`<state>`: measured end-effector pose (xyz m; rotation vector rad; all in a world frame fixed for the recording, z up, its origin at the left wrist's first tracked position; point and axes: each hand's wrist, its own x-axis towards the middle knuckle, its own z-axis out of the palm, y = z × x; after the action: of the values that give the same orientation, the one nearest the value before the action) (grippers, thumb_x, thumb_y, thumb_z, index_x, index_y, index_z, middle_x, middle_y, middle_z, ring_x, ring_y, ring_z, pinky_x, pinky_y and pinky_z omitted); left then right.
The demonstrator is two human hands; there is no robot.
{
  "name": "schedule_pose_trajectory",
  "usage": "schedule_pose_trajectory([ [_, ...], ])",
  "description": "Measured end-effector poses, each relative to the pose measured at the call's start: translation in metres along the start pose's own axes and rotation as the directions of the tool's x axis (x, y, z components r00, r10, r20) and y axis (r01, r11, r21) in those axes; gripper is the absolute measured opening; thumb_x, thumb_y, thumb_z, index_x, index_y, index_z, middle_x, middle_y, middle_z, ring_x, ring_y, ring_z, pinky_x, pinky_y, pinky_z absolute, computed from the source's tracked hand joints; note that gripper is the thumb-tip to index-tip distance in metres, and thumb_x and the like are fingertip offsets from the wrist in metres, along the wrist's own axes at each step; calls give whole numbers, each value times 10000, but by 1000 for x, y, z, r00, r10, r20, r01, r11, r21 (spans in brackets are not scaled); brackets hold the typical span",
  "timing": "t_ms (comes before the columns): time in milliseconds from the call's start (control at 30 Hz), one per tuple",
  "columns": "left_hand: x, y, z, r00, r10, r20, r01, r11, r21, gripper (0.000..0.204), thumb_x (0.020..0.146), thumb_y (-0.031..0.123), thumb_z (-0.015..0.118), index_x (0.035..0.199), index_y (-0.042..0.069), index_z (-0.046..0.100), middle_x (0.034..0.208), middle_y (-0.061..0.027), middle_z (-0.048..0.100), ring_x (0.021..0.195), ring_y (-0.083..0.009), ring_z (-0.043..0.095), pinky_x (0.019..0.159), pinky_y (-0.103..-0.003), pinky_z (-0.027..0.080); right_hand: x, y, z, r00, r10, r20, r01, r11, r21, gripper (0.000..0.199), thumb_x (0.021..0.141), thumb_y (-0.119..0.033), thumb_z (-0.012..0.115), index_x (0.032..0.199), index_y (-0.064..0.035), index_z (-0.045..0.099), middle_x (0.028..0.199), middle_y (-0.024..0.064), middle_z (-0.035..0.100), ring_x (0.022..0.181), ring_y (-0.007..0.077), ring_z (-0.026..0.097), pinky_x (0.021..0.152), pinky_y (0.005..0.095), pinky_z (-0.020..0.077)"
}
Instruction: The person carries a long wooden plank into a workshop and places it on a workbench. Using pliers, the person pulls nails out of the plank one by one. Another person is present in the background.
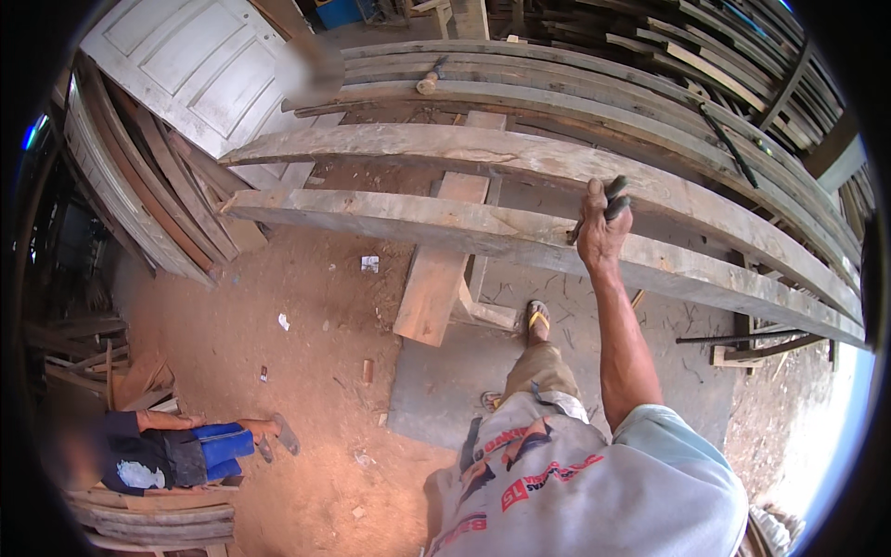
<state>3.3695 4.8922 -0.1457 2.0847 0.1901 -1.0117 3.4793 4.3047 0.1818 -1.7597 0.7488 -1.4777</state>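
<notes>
Two long rough planks [520,237] lie across the trestle, and the person's right hand [601,232] is clenched around a dark-handled tool [613,197] resting on the nearer one, no worked mark visible yet; left hand unseen.

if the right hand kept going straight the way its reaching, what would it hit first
The right hand, shut on a dark-handled tool, already sits over the nearest long plank. Going on, it would likely meet the second plank just beyond, though depth is hard to judge in this view.
</notes>
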Motion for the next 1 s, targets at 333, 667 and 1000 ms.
schedule_pose_trajectory([
  [333,-9,-4,-2,999,20,-33,-19,1000,14,343,893,363,588,837,39,687,752,-89,676,692,-187,650,661,-332,516,3,-6,13,995,88,53,-92,992,84,289,1000,-292,587,821,-86,490,667,-55,428,591,45,370,518,228,314],
  [667,-15,-12,2,997,65,-49,-61,995,77,350,905,363,581,839,34,679,745,-78,669,708,-173,650,660,-319,513,0,-40,21,989,5,149,5,998,-62,324,984,-311,604,836,-38,514,666,19,428,644,139,383,567,300,368],
  [1000,-20,22,-17,923,383,26,-351,815,461,357,916,364,573,841,29,671,739,-67,662,723,-159,650,659,-306,510,-16,-58,30,901,-42,431,136,973,-189,232,949,-234,624,866,-37,533,692,138,552,603,266,536,591,374,464],
])
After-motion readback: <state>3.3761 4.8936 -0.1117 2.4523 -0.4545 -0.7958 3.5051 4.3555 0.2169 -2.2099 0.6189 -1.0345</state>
